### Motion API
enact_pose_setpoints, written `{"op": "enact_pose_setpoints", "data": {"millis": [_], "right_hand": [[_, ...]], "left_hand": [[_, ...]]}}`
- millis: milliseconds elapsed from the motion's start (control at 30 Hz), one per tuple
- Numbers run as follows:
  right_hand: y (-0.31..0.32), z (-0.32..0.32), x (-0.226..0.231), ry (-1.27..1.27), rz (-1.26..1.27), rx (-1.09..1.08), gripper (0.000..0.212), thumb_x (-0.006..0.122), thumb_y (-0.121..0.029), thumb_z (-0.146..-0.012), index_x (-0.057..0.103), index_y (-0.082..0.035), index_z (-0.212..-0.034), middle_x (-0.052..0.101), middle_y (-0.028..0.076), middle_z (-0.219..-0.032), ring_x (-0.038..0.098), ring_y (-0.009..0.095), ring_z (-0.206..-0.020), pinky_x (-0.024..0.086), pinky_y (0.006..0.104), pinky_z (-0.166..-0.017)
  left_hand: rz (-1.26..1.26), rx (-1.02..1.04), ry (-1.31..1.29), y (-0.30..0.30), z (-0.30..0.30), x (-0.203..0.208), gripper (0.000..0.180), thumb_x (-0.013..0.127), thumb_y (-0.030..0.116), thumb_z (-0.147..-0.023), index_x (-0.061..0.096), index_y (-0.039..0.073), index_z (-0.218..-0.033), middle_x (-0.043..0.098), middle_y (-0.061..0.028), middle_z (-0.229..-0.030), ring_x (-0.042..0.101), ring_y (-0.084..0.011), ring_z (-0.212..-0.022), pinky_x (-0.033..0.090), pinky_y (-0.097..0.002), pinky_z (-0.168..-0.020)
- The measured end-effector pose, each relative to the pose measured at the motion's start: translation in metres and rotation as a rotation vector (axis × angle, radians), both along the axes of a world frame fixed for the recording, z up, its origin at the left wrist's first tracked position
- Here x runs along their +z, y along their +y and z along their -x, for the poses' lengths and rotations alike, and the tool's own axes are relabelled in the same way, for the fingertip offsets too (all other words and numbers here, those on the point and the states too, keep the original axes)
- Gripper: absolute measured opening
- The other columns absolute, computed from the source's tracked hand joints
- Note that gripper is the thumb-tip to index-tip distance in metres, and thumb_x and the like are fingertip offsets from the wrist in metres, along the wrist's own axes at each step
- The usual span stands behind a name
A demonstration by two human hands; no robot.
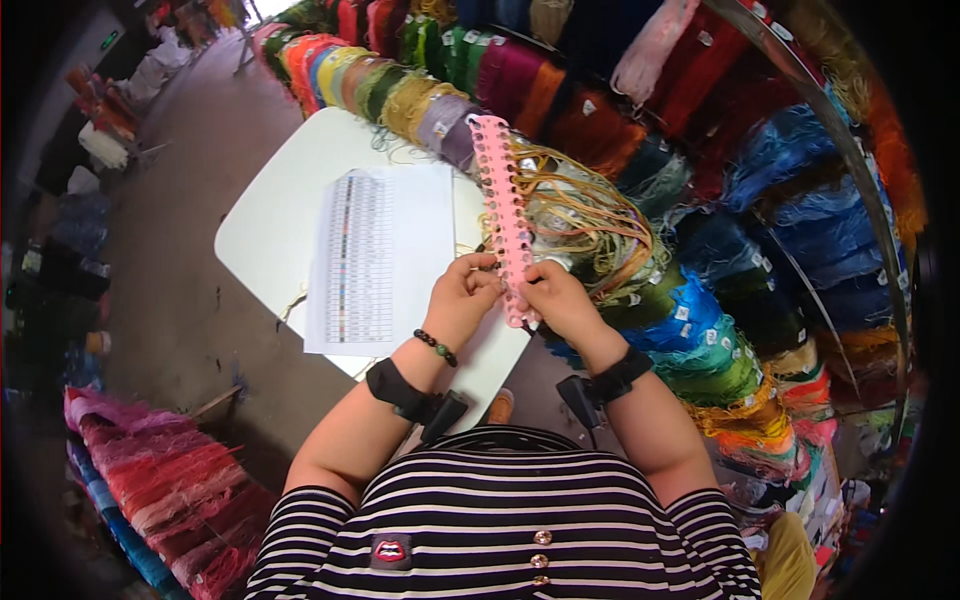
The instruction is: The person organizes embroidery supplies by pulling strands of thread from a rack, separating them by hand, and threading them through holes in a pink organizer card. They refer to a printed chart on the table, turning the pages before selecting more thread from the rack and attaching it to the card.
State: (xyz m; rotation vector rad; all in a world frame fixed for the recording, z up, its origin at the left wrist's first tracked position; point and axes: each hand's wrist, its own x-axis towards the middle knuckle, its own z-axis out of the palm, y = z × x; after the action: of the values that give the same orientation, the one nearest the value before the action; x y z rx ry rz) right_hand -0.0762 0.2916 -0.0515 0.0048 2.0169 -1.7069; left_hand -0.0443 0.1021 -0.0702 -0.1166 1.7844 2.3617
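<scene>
A long pink thread organizer card (505,205) with round holes down both edges stands lengthwise before me over the white table. Strands of tan, olive and yellowish thread (590,215) run from its right edge into a loose bundle. My left hand (466,298) pinches at the card's left edge near its lower end; whatever lies between those fingertips is too small to make out. My right hand (560,303) grips the lower right edge, thumb on the face of the card. Black bands circle both wrists.
Printed sheets with a colour chart (360,265) lie on the white table (270,215), left of the card. Racks of coloured thread skeins (720,340) crowd the right and far side. Reddish skeins (160,480) hang at lower left, beside the grey floor (190,250).
</scene>
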Motion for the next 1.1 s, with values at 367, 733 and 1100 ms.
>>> {"op": "enact_pose_setpoints", "data": {"millis": [367, 733, 1100], "right_hand": [[-0.017, -0.014, -0.018, 0.149, -0.026, 0.078, 0.023, 0.060, -0.008, -0.091, 0.048, -0.001, -0.109, 0.065, 0.009, -0.078, 0.066, 0.013, -0.072, 0.048, 0.0245, -0.059], [-0.017, -0.012, -0.024, 0.162, -0.080, 0.076, 0.028, 0.064, -0.011, -0.084, 0.050, 0.001, -0.106, 0.066, 0.015, -0.077, 0.067, 0.021, -0.071, 0.050, 0.0323, -0.064], [-0.018, -0.014, -0.028, 0.197, -0.115, 0.065, 0.029, 0.067, -0.012, -0.084, 0.050, 0.000, -0.104, 0.065, 0.014, -0.075, 0.065, 0.021, -0.068, 0.049, 0.0332, -0.063]], "left_hand": [[0.258, 0.079, -0.207, -0.028, -0.007, 0.004, 0.041, 0.061, 0.014, -0.089, 0.048, 0.004, -0.127, 0.065, -0.0006, -0.091, 0.061, -0.0096, -0.087, 0.049, -0.0235, -0.069], [0.840, 0.178, 0.133, -0.047, -0.014, 0.025, 0.027, 0.068, 0.006, -0.084, 0.064, 0.003, -0.110, 0.063, -0.0035, -0.078, 0.058, -0.0094, -0.064, 0.047, -0.0232, -0.060], [1.023, 0.037, 0.267, -0.012, -0.013, 0.016, 0.019, 0.073, 0.021, -0.080, 0.068, 0.004, -0.084, 0.062, -0.0096, -0.076, 0.058, -0.0215, -0.066, 0.048, -0.0321, -0.061]]}}
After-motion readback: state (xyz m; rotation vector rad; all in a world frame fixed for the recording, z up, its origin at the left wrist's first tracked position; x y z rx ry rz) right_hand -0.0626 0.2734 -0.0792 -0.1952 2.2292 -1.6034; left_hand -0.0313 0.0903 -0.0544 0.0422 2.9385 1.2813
